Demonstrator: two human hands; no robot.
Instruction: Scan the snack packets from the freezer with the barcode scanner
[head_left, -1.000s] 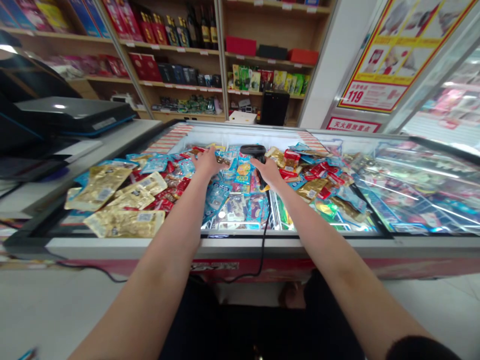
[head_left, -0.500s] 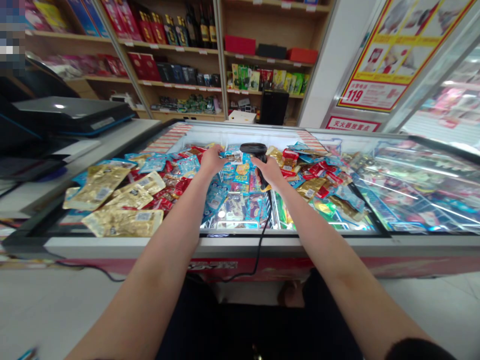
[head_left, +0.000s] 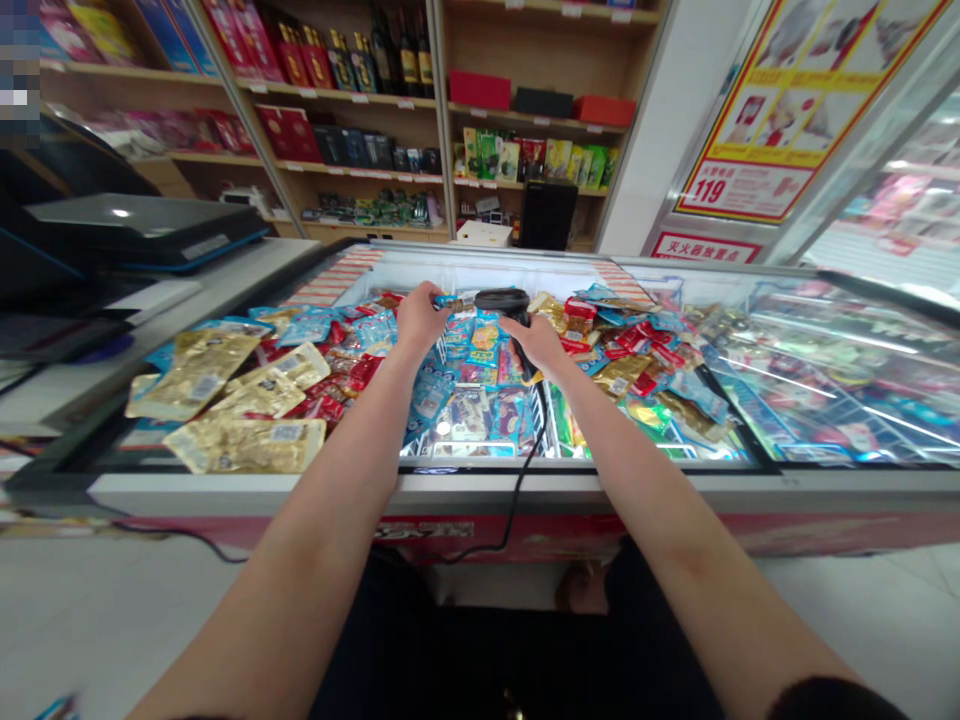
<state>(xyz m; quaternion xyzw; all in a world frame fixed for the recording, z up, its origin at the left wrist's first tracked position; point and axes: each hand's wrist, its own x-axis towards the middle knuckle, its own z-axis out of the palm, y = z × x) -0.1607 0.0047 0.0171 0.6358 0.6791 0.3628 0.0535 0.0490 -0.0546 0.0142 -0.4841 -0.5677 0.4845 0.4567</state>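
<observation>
My right hand (head_left: 531,342) is wrapped round the handle of a black barcode scanner (head_left: 501,299), its cable hanging down over the freezer's front edge. To its left, my left hand (head_left: 421,315) pinches a small blue snack packet (head_left: 450,301) in front of the scanner's head. Part of that packet is hidden by my fingers. Below both hands, more blue packets (head_left: 484,342) lie in a white wire basket. Red packets (head_left: 326,405) and large gold packets (head_left: 255,445) are heaped on the glass at left, and a mixed pile (head_left: 645,340) lies at right.
The chest freezer (head_left: 480,487) spans the space before me. A counter (head_left: 225,290) with a dark flat device (head_left: 142,228) stands at left. Wooden shelves (head_left: 337,95) with bottles and boxes rise behind. A second glass-topped section (head_left: 840,350) continues right.
The packet in my left hand has turned, and its pale barcode side shows less. My left hand and the scanner have shifted slightly to the left.
</observation>
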